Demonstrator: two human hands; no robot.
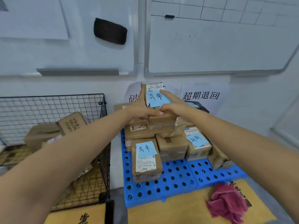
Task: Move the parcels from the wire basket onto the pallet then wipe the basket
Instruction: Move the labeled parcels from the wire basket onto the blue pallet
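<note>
A brown parcel with a blue note (pixel 156 97) rests tilted on top of the parcel pile on the blue pallet (pixel 171 183). My left hand (pixel 140 109) grips its left edge, thumb across the front. From the right, my right hand (pixel 173 104) holds the same parcel, with the index finger stretched over the blue note. Several taped parcels (pixel 146 157) are stacked below on the pallet. On the left stands the black wire basket (pixel 103 143); a few brown boxes (pixel 72 122) lie inside it, partly hidden by my left forearm.
A pink cloth (pixel 226 202) lies on yellow cardboard in front of the pallet, at the lower right. Whiteboards (pixel 218 42) hang on the wall behind, with paper signs (pixel 201 96) under them. The basket's right wall stands close to the pallet's left edge.
</note>
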